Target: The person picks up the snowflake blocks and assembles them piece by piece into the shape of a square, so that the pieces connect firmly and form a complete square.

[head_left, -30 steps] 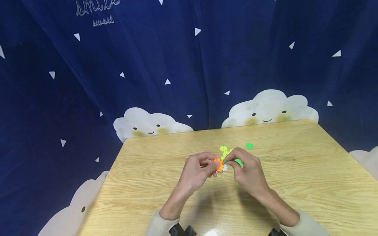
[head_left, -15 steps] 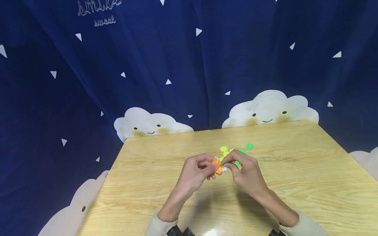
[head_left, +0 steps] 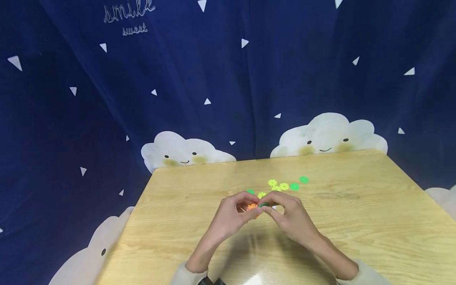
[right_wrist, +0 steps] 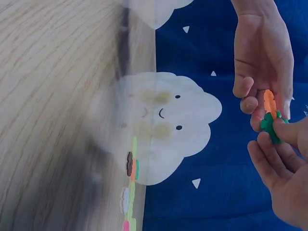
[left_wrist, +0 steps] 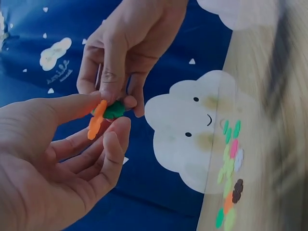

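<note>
My left hand (head_left: 228,217) pinches an orange snowflake-shaped building disc (left_wrist: 95,126) between thumb and fingers. Thumb and fingertips of my right hand (head_left: 293,221) grip a green snowflake disc (left_wrist: 114,110). Both discs are held above the table, edge against edge and crossing at an angle, as the right wrist view also shows with the orange disc (right_wrist: 269,100) above the green one (right_wrist: 272,128). How deeply their notches interlock cannot be told, since fingertips cover part of the joint.
Loose discs lie on the wooden table (head_left: 178,213) beyond the hands: several yellow ones (head_left: 284,186), green ones (head_left: 304,179), plus pink (left_wrist: 234,148), white (left_wrist: 239,160) and brown (left_wrist: 237,191). A dark blue curtain (head_left: 199,71) with clouds hangs behind the table.
Both hands have shifted slightly left and drawn closer together. The orange disc has turned from facing the head camera to a more edge-on pose. More loose discs show behind the hands.
</note>
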`<state>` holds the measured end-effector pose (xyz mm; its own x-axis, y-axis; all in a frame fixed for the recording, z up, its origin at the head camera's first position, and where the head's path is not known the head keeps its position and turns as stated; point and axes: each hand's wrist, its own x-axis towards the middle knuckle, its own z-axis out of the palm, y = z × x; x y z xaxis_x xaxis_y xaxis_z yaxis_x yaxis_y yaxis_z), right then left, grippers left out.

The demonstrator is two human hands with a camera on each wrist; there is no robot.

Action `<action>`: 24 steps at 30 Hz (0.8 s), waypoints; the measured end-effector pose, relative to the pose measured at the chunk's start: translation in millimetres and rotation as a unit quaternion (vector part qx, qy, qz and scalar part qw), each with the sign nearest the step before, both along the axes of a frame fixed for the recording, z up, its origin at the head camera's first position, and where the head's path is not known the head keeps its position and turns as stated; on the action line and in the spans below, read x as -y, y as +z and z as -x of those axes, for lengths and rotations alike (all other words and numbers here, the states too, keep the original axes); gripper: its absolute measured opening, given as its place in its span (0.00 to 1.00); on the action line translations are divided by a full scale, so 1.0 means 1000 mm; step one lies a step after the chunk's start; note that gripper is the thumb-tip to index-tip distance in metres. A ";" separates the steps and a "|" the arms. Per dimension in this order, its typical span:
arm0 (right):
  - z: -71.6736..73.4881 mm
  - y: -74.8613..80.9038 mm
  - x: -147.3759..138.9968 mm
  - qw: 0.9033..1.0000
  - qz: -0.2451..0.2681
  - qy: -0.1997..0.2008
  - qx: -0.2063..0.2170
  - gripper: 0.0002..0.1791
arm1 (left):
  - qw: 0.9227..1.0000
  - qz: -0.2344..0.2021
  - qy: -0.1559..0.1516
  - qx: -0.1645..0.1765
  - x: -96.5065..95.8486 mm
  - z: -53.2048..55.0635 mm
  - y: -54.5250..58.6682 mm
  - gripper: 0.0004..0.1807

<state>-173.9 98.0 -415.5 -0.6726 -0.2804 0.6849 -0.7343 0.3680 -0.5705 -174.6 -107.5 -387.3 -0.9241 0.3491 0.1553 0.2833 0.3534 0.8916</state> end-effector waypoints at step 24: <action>0.048 -0.019 -0.080 0.973 -0.007 -0.066 0.221 0.20 | 0.987 -0.035 0.157 0.001 0.079 0.012 -0.002 0.06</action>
